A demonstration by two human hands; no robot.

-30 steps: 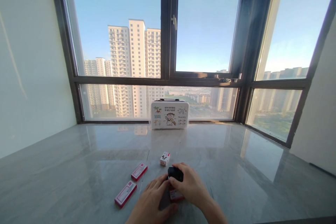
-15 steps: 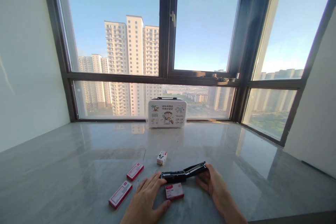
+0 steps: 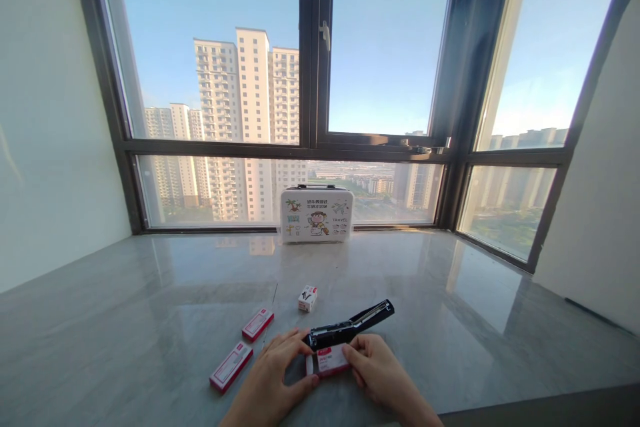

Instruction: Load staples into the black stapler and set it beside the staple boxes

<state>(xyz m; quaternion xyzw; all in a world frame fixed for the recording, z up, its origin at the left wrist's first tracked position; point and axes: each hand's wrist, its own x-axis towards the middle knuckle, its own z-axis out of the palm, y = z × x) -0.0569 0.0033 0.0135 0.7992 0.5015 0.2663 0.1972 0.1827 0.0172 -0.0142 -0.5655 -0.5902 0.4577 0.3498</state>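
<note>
A red-and-white staple box (image 3: 332, 360) lies just in front of me, a pale flap or inner piece showing at its left end. My right hand (image 3: 373, 363) pinches the box's right end between thumb and fingers. Curled around the left end are the thumb and forefinger of my left hand (image 3: 277, 370), closed on it. Its fingertips also come close to the near end of a black stapler (image 3: 350, 328). This stapler lies folded open behind the box, its metal channel showing and its far arm pointing up to the right.
Two flat red-and-white boxes, one farther (image 3: 258, 325) and one nearer (image 3: 231, 367), lie left of my hands. A small white box (image 3: 307, 298) with a black picture sits behind the stapler. A white printed case (image 3: 317, 215) stands against the window on the grey stone sill (image 3: 175, 300).
My right hand has let go of the stapler's far arm and moved down-left onto the staple box. The stapler stays folded open. The box's left end now shows a pale piece.
</note>
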